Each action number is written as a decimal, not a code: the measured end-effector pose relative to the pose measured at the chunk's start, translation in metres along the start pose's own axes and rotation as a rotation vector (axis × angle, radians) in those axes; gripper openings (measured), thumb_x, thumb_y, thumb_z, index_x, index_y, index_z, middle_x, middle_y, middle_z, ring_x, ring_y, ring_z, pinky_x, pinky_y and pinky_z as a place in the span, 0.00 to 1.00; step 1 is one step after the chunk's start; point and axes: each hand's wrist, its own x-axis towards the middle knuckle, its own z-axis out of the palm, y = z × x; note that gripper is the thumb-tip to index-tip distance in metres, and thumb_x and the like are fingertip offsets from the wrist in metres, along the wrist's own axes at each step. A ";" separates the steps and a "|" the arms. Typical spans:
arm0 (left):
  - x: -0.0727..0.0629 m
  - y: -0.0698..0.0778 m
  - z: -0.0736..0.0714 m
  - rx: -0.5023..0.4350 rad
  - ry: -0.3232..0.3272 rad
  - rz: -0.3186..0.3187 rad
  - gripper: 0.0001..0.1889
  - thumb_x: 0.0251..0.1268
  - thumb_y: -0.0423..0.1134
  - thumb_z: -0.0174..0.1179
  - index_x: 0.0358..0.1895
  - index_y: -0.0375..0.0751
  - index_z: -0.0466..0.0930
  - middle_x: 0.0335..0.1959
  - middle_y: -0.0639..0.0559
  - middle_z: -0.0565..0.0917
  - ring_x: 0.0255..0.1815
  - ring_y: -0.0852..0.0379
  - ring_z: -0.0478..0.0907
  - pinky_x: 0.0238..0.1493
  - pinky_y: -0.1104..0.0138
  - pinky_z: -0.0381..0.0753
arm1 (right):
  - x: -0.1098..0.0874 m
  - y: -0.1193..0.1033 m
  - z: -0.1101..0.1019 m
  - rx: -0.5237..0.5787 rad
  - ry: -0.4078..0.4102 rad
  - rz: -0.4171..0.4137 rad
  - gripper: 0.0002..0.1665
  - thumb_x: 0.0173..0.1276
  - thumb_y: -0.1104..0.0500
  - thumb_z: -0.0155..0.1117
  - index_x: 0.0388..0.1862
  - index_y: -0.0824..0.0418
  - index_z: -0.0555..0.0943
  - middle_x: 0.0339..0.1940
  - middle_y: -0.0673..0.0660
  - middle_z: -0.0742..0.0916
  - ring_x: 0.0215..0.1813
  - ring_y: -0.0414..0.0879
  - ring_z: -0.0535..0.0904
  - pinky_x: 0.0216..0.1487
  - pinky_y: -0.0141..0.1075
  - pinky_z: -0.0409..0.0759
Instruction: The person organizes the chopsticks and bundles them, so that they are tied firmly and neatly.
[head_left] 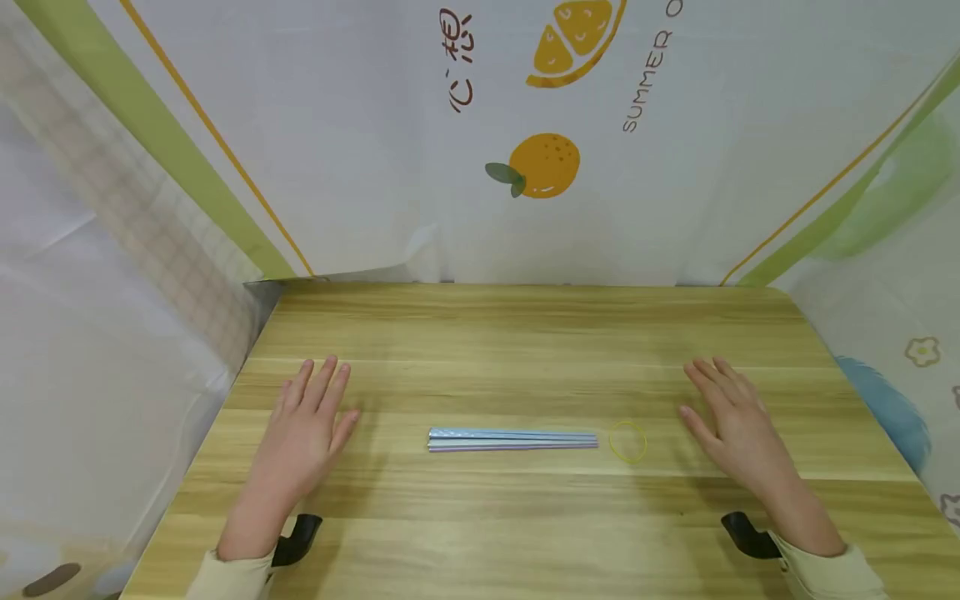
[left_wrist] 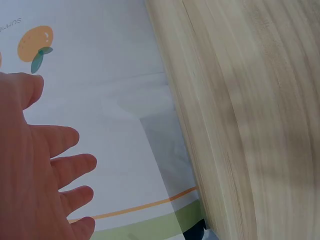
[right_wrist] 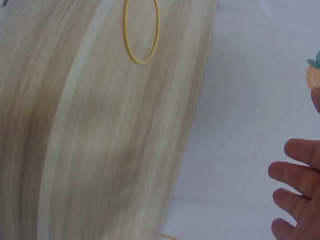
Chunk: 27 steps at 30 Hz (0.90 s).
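In the head view, a bundle of slim chopsticks (head_left: pixel 513 439), light blue with a purple one along the near side, lies sideways on the wooden table (head_left: pixel 525 525). Just right of their thin ends is a yellow rubber band (head_left: pixel 627 442), lying as a loose loop; the right wrist view also shows this band (right_wrist: pixel 141 32). My left hand (head_left: pixel 303 433) hovers to the left of the chopsticks, fingers extended and holding nothing. On the other side, my right hand (head_left: pixel 738 429) is held right of the rubber band, fingers extended and likewise holding nothing.
A white cloth (head_left: pixel 360 150) printed with oranges and lettering hangs behind the table's far edge. More patterned cloth (head_left: pixel 112 333) hangs along the left side, and flower-printed cloth (head_left: pixel 900 333) is on the right. Black wrist mounts (head_left: pixel 297 540) show below both hands.
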 end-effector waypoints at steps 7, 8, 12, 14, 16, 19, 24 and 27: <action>0.005 0.007 0.002 0.008 -0.037 0.004 0.32 0.73 0.49 0.49 0.71 0.33 0.57 0.72 0.34 0.60 0.73 0.33 0.49 0.68 0.40 0.51 | 0.002 -0.008 0.003 0.008 0.022 0.003 0.29 0.66 0.57 0.62 0.63 0.70 0.70 0.63 0.71 0.73 0.72 0.67 0.57 0.72 0.59 0.47; 0.006 0.008 0.003 0.008 -0.036 0.008 0.31 0.72 0.48 0.50 0.71 0.33 0.58 0.72 0.34 0.60 0.73 0.33 0.50 0.68 0.40 0.51 | 0.002 -0.009 0.003 0.010 0.025 0.003 0.30 0.65 0.58 0.63 0.63 0.69 0.71 0.63 0.71 0.74 0.71 0.68 0.57 0.71 0.60 0.48; 0.009 0.015 0.005 -0.002 -0.039 0.017 0.31 0.71 0.47 0.51 0.71 0.34 0.59 0.72 0.35 0.60 0.73 0.34 0.50 0.68 0.40 0.52 | 0.002 -0.013 0.008 0.021 0.028 -0.008 0.29 0.64 0.57 0.64 0.62 0.68 0.72 0.63 0.71 0.75 0.70 0.68 0.58 0.70 0.61 0.50; 0.012 0.017 0.007 -0.008 -0.038 0.022 0.31 0.71 0.47 0.52 0.71 0.34 0.59 0.72 0.36 0.61 0.73 0.34 0.51 0.68 0.40 0.52 | 0.003 -0.015 0.009 0.025 0.032 -0.019 0.29 0.65 0.57 0.63 0.62 0.68 0.72 0.63 0.71 0.75 0.71 0.67 0.58 0.70 0.60 0.50; 0.014 0.020 0.009 -0.010 -0.042 0.024 0.31 0.71 0.47 0.51 0.71 0.34 0.58 0.72 0.36 0.60 0.73 0.34 0.51 0.68 0.40 0.52 | 0.004 -0.016 0.011 0.029 0.033 -0.028 0.29 0.65 0.56 0.64 0.62 0.68 0.72 0.63 0.71 0.75 0.71 0.66 0.58 0.70 0.60 0.51; 0.017 0.024 0.011 -0.007 -0.042 0.032 0.31 0.71 0.48 0.51 0.71 0.34 0.58 0.72 0.36 0.61 0.73 0.35 0.52 0.69 0.41 0.52 | 0.005 -0.018 0.012 0.029 0.033 -0.036 0.29 0.63 0.57 0.65 0.61 0.68 0.72 0.63 0.70 0.75 0.71 0.66 0.59 0.69 0.61 0.52; 0.019 0.031 0.015 -0.001 -0.047 0.041 0.31 0.71 0.48 0.51 0.71 0.35 0.59 0.72 0.37 0.61 0.73 0.36 0.53 0.69 0.42 0.52 | 0.008 -0.025 0.017 0.038 0.033 -0.044 0.30 0.60 0.58 0.68 0.61 0.67 0.73 0.63 0.68 0.75 0.70 0.66 0.60 0.64 0.64 0.56; 0.018 0.033 0.017 0.007 -0.065 0.043 0.31 0.71 0.48 0.51 0.71 0.35 0.59 0.72 0.37 0.61 0.73 0.36 0.53 0.70 0.42 0.52 | 0.009 -0.030 0.022 0.039 0.033 -0.064 0.31 0.57 0.60 0.70 0.60 0.66 0.74 0.62 0.67 0.76 0.68 0.66 0.62 0.60 0.66 0.60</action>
